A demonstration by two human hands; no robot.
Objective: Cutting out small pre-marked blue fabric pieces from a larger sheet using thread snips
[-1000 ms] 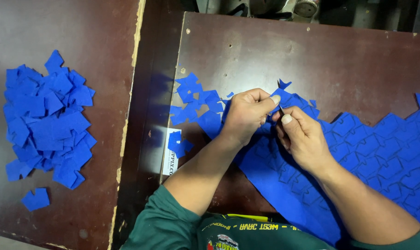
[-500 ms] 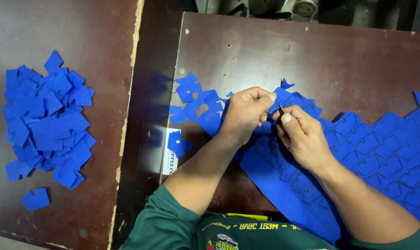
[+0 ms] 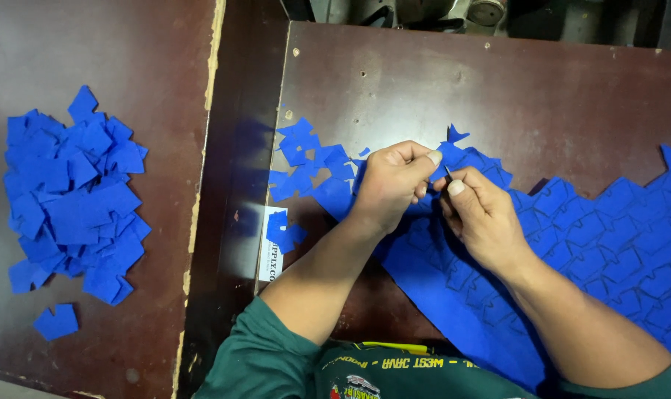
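Observation:
A large blue sheet [image 3: 572,251], scored into many small shapes, lies across the right half of the dark brown table [image 3: 498,81]. My left hand [image 3: 391,181] pinches the sheet's upper left end between thumb and forefinger. My right hand [image 3: 483,218] is right beside it, its fingertips closed on a small dark thin tool [image 3: 448,176] at the same spot of the sheet. Loose blue cut pieces [image 3: 310,159] lie just left of my left hand.
A heap of blue cut pieces [image 3: 69,196] sits on the separate brown table to the left, with one stray piece [image 3: 56,322] below it. A white label [image 3: 270,255] is at the right table's left edge. Grey machine parts [image 3: 424,11] stand beyond the far edge.
Both hands stay at the same spot on the sheet. Only small finger movements show, with the pinched blue tip shifting slightly.

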